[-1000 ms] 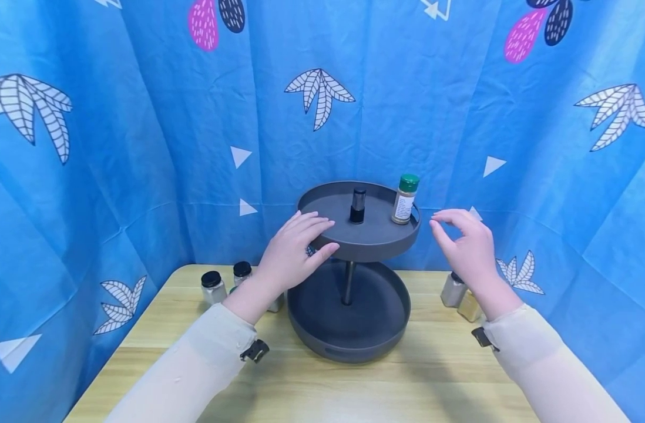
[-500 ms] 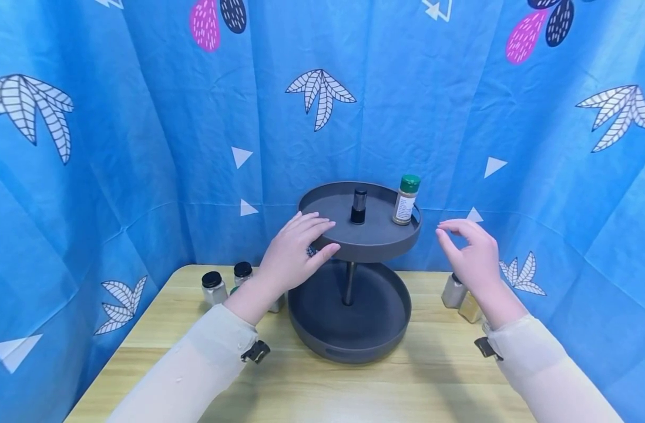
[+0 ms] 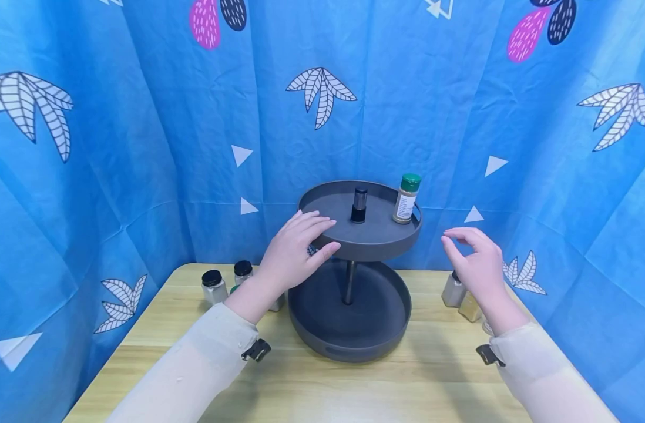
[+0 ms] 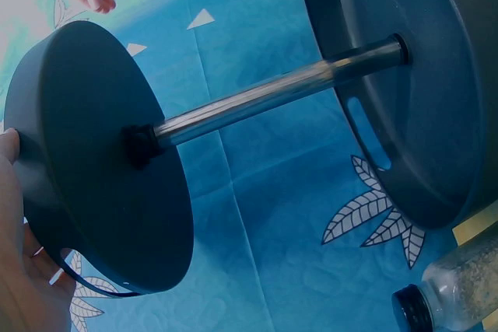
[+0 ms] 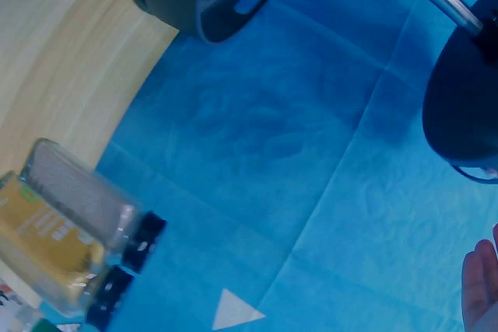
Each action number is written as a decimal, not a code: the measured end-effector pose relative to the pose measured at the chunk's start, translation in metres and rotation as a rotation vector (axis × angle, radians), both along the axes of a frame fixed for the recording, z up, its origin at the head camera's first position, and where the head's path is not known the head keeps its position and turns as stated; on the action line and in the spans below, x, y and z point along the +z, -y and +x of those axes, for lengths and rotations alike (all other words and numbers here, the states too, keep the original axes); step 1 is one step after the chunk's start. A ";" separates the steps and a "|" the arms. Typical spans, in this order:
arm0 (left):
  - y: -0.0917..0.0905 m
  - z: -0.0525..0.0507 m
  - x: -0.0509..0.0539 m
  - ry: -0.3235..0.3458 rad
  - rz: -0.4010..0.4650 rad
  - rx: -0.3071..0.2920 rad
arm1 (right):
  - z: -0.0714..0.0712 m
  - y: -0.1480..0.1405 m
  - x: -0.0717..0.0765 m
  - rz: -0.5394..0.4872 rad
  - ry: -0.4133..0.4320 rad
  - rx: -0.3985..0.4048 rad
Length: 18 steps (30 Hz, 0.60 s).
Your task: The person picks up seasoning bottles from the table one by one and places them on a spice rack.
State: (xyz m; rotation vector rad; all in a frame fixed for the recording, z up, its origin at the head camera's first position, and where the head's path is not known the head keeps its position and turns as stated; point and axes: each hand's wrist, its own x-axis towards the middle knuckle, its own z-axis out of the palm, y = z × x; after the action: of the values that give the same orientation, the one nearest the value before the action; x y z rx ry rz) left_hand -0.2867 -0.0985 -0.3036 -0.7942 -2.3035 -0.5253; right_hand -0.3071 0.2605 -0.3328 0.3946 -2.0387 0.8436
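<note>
1. Our left grip [image 3: 293, 249] rests on the left rim of the upper tray [image 3: 375, 251], fingers loosely spread over it, thumb by the wall; we judge this steadies it.
2. The bottle [image 3: 405, 202] stands on that tray, just inside the right rim, whose raised lip presumably guards against a fall.
3. Our right grip [image 3: 478, 258] hangs in the air right of the bottle, fingers and thumb curved towards each other around nothing.
4. A pole [image 3: 349, 282] carries the upper tray above the wider lower tray [image 3: 349, 352], which likely gives stability.
5. We see jars [image 3: 213, 288] near the tabletop [image 3: 322, 393]'s back left corner and others right of the trays, probably spaced for either hand.
</note>
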 end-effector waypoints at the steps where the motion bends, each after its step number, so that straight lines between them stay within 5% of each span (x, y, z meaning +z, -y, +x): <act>1: 0.000 0.000 0.000 -0.001 0.002 -0.001 | -0.001 -0.001 -0.002 -0.005 0.004 -0.001; 18: -0.001 -0.001 -0.001 -0.007 0.002 -0.007 | -0.001 -0.017 -0.028 -0.050 0.090 -0.024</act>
State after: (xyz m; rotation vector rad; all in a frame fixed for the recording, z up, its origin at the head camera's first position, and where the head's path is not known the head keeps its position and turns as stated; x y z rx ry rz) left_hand -0.2878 -0.0979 -0.3042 -0.8021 -2.2943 -0.5277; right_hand -0.3083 0.2772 -0.3605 0.3092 -2.0961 0.9108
